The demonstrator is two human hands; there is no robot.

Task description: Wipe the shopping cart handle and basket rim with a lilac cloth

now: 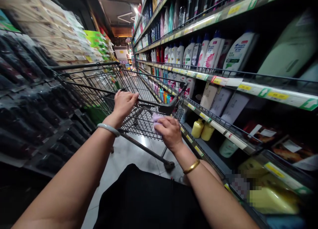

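A wire shopping cart (146,86) stands before me at an angle, its basket showing no goods that I can make out. My left hand (124,104), with a pale bangle at the wrist, is closed over the cart's dark handle bar. My right hand (169,131), with a gold bangle at the wrist, is closed around a small, crumpled light purple item (157,122). This hand is just below the right end of the handle.
Shelves (203,77) with shampoo bottles (239,51) run along the right, close to the cart. Dark packaged goods (32,123) hang on the left, near stacked beige packs (49,30). A tiled floor (106,166) shows under the cart; the aisle stretches ahead.
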